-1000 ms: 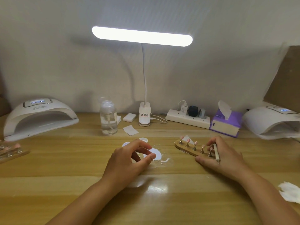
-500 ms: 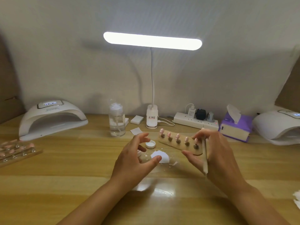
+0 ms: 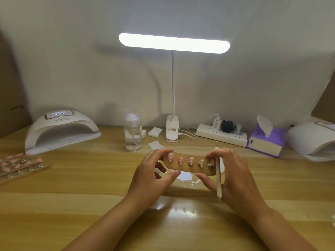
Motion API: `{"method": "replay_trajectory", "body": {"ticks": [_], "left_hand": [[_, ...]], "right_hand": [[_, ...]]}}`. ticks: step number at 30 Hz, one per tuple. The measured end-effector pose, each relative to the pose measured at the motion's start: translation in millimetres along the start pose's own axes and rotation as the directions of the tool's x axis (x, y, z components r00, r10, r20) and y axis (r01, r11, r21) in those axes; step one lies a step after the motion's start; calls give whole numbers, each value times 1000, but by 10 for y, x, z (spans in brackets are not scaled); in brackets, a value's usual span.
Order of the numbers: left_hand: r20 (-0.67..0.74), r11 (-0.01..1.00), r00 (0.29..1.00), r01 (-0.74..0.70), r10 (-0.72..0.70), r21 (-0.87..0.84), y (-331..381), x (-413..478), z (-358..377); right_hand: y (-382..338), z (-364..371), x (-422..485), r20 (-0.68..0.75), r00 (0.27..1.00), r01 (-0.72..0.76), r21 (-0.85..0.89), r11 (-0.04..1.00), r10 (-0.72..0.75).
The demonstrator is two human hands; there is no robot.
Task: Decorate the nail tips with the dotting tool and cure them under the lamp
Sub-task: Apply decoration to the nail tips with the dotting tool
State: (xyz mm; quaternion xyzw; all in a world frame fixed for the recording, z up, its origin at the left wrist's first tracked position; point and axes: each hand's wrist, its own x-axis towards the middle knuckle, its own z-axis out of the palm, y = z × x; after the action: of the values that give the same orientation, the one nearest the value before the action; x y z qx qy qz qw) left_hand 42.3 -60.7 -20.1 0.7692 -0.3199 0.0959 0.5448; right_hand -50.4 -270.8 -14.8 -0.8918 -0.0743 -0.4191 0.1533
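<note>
The wooden holder (image 3: 188,167) is now held off the table (image 3: 90,192) at the centre of view, level and face-on to the camera. A second ago it lay on the wood at four o'clock of the left hand, and half a second ago the right hand alone was raising it.

The nail tips (image 3: 190,160) stand in a row on small posts. Four show clearly, pale pink with white dots, while the fifth post is partly hidden behind the right fingers.

The left hand (image 3: 150,175) pinches the nine-o'clock end between fingertips and thumb. The right hand (image 3: 235,178) clamps the three-o'clock end and also keeps the dotting tool (image 3: 218,176) tucked upright along its fingers (neither tip touches a nail).

Judged from this two-handed lift, dotting on this strip is probably finished and inspection or curing comes next.

A curing lamp (image 3: 61,131) sits open-mouthed at ten o'clock of the holder, and a second curing lamp (image 3: 311,142) at two o'clock. A lit desk lamp (image 3: 174,43) stands at twelve, and further holders (image 3: 21,165) lie at nine.
</note>
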Motion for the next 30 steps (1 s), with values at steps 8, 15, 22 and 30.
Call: {"method": "replay_trajectory", "body": {"ticks": [8, 15, 22, 30], "left_hand": [[11, 1000, 1000, -6, 6, 17, 14, -4, 0], [2, 999, 1000, -3, 3, 45, 16, -6, 2], [-10, 999, 1000, -20, 20, 37, 40, -12, -2], [-20, 1000, 1000, -16, 16, -21, 94, -30, -18]], "right_hand": [[6, -3, -9, 8, 1000, -26, -5, 1000, 26], [5, 3, -10, 14, 999, -30, -17, 999, 30], [21, 10, -23, 6, 1000, -16, -38, 999, 16], [35, 19, -35, 8, 1000, -10, -51, 999, 10]]}}
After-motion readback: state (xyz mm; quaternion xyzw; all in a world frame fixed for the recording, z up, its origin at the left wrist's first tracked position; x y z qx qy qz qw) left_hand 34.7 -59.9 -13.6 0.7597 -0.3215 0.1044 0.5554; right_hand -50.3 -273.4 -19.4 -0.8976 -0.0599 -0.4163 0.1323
